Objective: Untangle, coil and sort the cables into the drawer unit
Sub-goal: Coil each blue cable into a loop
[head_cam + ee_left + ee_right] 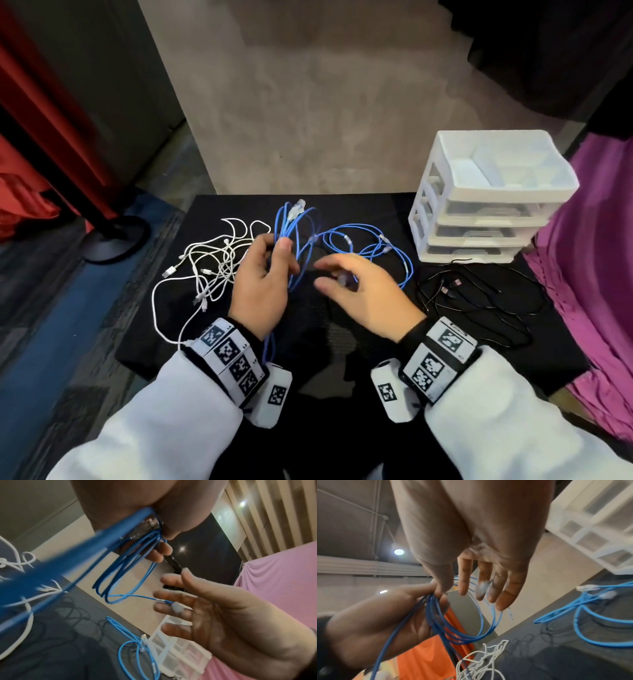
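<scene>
My left hand [278, 249] grips a loose coil of blue network cable [294, 274], thumb pressed on the strands, clear plugs sticking up above it. The coil hangs below the fingers [158, 555] in the left wrist view. My right hand [328, 274] hovers just right of the coil with straight, spread fingers; the cable's free plug [177, 607] lies against them, not clearly pinched. More blue cable [373, 246] lies on the black table [325, 329]. A white cable tangle [212, 263] sits at left, black cables [479, 298] at right. The white drawer unit [479, 205] stands at the back right with its drawers pushed in.
A black stand base [113, 236] and red curtain are on the floor to the left. Purple cloth [589, 274] hangs along the table's right edge. A concrete wall rises behind the table.
</scene>
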The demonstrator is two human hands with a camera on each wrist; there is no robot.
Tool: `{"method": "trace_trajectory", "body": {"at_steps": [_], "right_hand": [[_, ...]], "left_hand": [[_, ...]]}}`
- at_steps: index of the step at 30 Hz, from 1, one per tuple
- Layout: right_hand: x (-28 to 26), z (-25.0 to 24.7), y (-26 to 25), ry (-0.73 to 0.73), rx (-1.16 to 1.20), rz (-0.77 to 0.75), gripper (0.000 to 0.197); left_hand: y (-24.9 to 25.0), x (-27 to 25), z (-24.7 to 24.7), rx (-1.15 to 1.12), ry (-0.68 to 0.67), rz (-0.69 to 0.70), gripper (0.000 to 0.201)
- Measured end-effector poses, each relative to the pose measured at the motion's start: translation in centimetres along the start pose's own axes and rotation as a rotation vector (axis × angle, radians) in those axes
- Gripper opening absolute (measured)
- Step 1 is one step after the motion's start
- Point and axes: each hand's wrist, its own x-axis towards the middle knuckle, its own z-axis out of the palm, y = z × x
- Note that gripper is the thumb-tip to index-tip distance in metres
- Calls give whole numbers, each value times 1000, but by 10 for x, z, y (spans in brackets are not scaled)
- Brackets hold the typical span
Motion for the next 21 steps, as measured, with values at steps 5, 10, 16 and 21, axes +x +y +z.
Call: {"method": "trace_trajectory", "body": {"at_steps": [5,10,16,21], "right_hand": [[6,15,-28,-7,182,-32,29],[8,13,-27,89,186,-42,8],[8,-32,-11,319,290,100,20],[9,-114,0,560,589,181,31]], "left_hand": [[22,-1,1,-257,-124,-126,26],[17,4,0,-167,-159,-143,26],[-16,38,-29,13,65,-186,30],[-34,62,-69,-4,202,-249,30]]}}
